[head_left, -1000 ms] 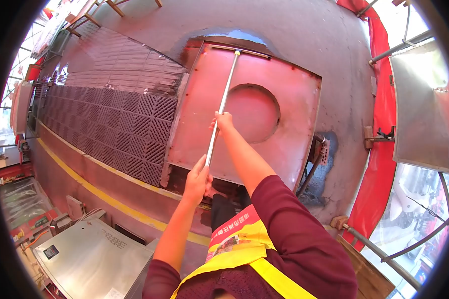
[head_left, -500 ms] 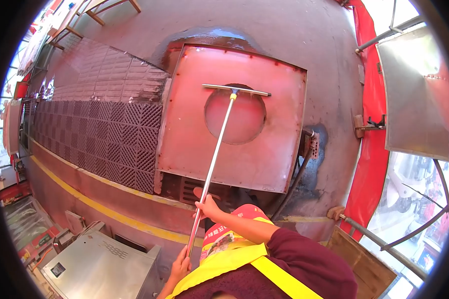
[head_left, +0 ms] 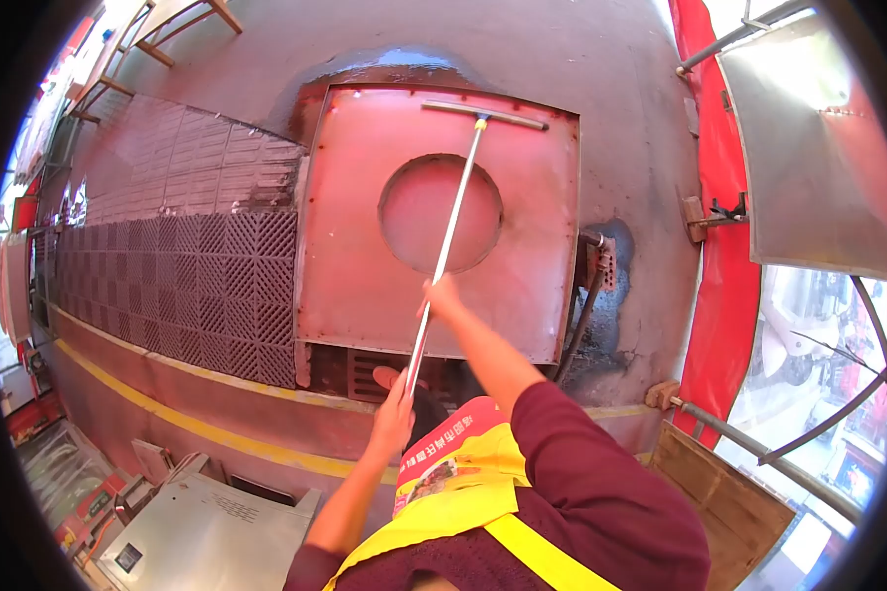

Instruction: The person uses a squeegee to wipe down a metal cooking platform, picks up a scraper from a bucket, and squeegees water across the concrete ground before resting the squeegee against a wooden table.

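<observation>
A long silvery pole (head_left: 451,225) runs from near my body out to a wide squeegee head (head_left: 485,115). The head lies across the far part of a square metal panel (head_left: 345,295), which has a large round recess (head_left: 439,212). My right hand (head_left: 442,295) is wrapped round the pole at the panel's near half. Lower down, my left hand (head_left: 392,414) grips the pole close to its near end, just in front of the yellow and red apron (head_left: 463,473).
Dark slatted floor mats (head_left: 187,286) lie left of the panel. A hose (head_left: 586,320) and wet floor are at its right. A metal cabinet (head_left: 207,532) stands at lower left, wooden benches (head_left: 158,49) at upper left, and a red sheet (head_left: 724,325) hangs at right.
After being pulled back across the round recess, the squeegee head is again at the panel's far side, further right than at first. Both hands have moved forward again with the pole.
</observation>
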